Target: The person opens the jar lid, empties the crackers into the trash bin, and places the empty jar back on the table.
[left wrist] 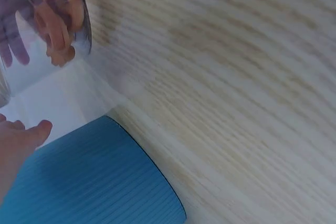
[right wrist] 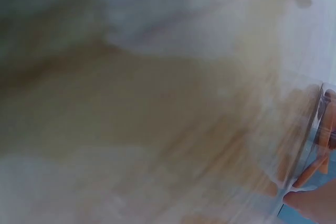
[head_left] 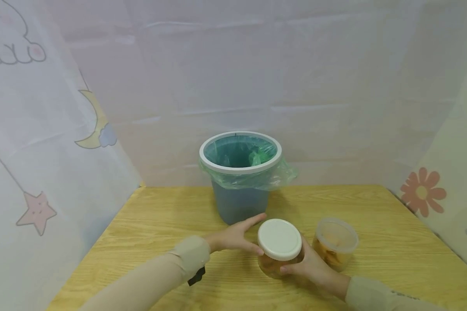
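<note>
A clear jar (head_left: 270,265) with a white lid (head_left: 279,239) stands on the table in front of the bin. My right hand (head_left: 315,267) grips its right side, thumb across the front. On its left my left hand (head_left: 233,236) has fingers spread, the thumb right at the jar below the lid and the forefinger reaching behind. In the left wrist view, the jar (left wrist: 63,19) shows orange-brown ring-shaped pieces inside. A second clear tub (head_left: 336,237) with similar pieces sits just right of my right hand. Something close and blurred fills much of the right wrist view.
At the back of the wooden table (head_left: 159,229) stands a blue bin (head_left: 241,201) with a white rim and a green bag lining it. A pale cloth (head_left: 179,86) hangs behind and at both sides. A dark strap (head_left: 196,276) shows at my left wrist.
</note>
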`<state>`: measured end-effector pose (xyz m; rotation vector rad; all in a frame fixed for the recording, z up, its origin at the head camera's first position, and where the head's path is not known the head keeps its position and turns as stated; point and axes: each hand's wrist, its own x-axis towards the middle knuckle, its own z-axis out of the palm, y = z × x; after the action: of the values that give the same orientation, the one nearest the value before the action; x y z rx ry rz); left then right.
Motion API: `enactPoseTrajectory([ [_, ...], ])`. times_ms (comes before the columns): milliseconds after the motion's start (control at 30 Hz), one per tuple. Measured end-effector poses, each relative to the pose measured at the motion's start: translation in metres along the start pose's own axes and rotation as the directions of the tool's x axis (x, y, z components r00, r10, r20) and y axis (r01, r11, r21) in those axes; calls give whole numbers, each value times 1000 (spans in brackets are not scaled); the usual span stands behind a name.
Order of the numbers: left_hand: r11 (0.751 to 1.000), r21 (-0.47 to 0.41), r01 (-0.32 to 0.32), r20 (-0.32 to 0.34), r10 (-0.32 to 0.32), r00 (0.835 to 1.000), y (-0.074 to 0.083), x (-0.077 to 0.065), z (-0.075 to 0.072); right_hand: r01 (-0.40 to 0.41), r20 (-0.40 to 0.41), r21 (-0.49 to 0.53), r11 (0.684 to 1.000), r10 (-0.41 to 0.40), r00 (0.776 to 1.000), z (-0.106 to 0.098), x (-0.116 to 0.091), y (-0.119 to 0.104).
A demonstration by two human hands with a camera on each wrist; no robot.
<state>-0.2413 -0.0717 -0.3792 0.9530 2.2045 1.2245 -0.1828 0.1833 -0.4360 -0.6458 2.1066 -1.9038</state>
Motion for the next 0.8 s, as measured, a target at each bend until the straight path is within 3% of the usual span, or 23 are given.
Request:
enactPoseTrajectory([
  [233, 999, 30, 28, 82, -30, 996, 0, 15, -8, -19, 11, 4, 1000, 19, 1000, -2, 0, 0],
  [433, 1000, 6, 13, 151, -13, 988, 2, 25, -14, -1, 44, -11, 1000, 1, 999, -5, 2, 0],
  [800, 1000, 18, 23, 227, -27, 974, 3, 34, -22, -77, -24, -52, 996, 76, 997, -3, 2, -4],
])
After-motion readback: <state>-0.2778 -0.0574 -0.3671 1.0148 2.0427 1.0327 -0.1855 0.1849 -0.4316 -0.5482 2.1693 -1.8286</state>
